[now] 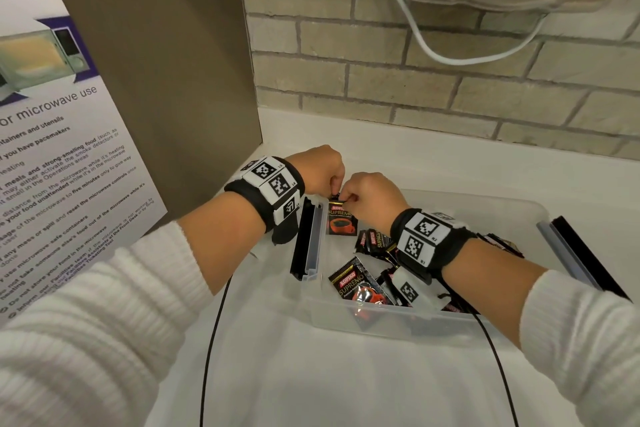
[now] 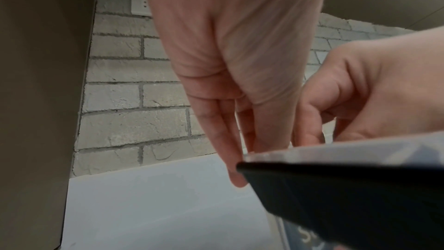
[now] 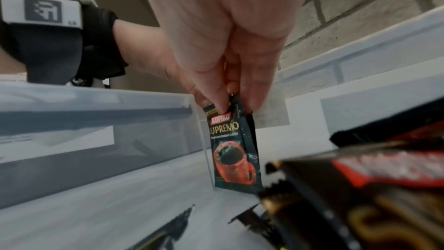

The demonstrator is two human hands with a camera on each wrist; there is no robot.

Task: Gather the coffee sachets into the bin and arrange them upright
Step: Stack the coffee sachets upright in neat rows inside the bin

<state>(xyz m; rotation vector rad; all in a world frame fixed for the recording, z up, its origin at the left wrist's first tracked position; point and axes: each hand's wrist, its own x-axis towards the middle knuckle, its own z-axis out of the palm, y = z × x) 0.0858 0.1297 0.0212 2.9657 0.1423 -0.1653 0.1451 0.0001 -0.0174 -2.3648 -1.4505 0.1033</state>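
Note:
A clear plastic bin (image 1: pixel 363 317) stands on the white counter. One black coffee sachet (image 1: pixel 341 220) with a red cup print stands upright in the bin's far left corner. My right hand (image 1: pixel 348 198) pinches its top edge, and my left hand (image 1: pixel 333 191) pinches the same edge from the left. In the right wrist view the sachet (image 3: pixel 234 149) stands against the bin wall (image 3: pixel 96 121) under my right hand (image 3: pixel 236 108). Several more sachets (image 1: pixel 353 282) lie flat and jumbled on the bin floor. The left wrist view shows my left hand (image 2: pixel 242 159) pointing down behind the bin's black handle (image 2: pixel 336 197).
A brown panel (image 1: pixel 173 80) carrying a microwave notice (image 1: pixel 69 149) rises close on the left. A brick wall (image 1: pixel 415 87) with a white cable (image 1: pixel 433 54) closes the back. Black handles (image 1: pixel 304 239) flank the bin. Thin black cables (image 1: pixel 214 340) run over the near counter.

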